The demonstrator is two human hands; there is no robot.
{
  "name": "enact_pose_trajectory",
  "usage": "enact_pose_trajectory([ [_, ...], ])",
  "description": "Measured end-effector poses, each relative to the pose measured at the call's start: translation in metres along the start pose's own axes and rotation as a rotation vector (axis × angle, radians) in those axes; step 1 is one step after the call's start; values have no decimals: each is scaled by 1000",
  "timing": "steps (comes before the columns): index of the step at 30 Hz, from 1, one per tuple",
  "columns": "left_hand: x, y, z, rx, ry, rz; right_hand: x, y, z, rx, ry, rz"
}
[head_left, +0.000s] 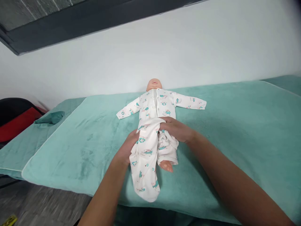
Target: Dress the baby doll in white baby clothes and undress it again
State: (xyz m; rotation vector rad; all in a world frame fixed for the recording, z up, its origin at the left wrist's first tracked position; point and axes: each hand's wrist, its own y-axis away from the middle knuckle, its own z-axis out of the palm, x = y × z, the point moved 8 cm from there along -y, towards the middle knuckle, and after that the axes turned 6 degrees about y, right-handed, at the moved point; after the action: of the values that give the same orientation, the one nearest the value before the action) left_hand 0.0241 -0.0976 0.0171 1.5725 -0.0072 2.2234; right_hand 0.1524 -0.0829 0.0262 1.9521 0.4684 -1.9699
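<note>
A baby doll lies on its back, head toward the wall, in a white buttoned top printed with small teal and pink animals. Its sleeves spread out to both sides. Matching baby pants cover its lower body. One leg of them stretches flat toward me; the other is bunched, and the doll's bare foot sticks out. My left hand is closed on the left side of the pants, fingers partly under the cloth. My right hand grips the waist edge, its fingertips hidden by fabric.
A teal plush cover spreads over the bed, which meets a white wall. At the left are a black and red chair and a fold of teal cloth. Grey floor shows at the lower left.
</note>
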Motion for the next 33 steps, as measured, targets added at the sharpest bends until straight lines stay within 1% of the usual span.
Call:
enact_pose_trajectory([
  [2, 1, 1, 0, 8, 27, 34, 2, 1, 2, -42, -2, 13],
  [5, 4, -3, 4, 66, -19, 89, 0, 5, 10, -153, 9, -1],
  [9, 12, -15, 11, 127, -75, 144, -5, 11, 15, -254, 138, -9],
  [11, 14, -21, 11, 135, -50, 157, -7, 13, 19, -314, 212, -4],
  [13, 10, -25, 10, 106, -6, 126, -7, 14, 20, -334, 243, 7],
  [15, 5, -25, 8, 67, 52, 93, -4, 11, 16, -256, 218, 31],
  [18, -4, -18, 3, -15, 139, 39, 3, 5, 5, -71, 123, 66],
  [19, -6, -14, 2, -52, 149, 20, 6, 3, 4, -31, 91, 74],
  [22, -12, -2, 2, -152, 62, -22, 10, 0, 2, 24, 41, 76],
  [24, -12, 4, 1, -144, -7, -16, 8, 0, 1, 49, 61, 68],
  [26, -6, 5, 0, -83, 37, 25, 4, 2, 0, 51, 116, 69],
  [27, -1, 4, -1, -43, 91, 57, 2, 3, 1, 24, 151, 72],
  [29, 4, 2, 0, 18, 198, 92, -2, 6, 7, -84, 229, 70],
  [31, 4, 0, 3, 39, 256, 67, -4, 10, 14, -213, 292, 65],
  [33, 1, -2, 7, 34, 276, 31, -3, 12, 17, -283, 309, 67],
])
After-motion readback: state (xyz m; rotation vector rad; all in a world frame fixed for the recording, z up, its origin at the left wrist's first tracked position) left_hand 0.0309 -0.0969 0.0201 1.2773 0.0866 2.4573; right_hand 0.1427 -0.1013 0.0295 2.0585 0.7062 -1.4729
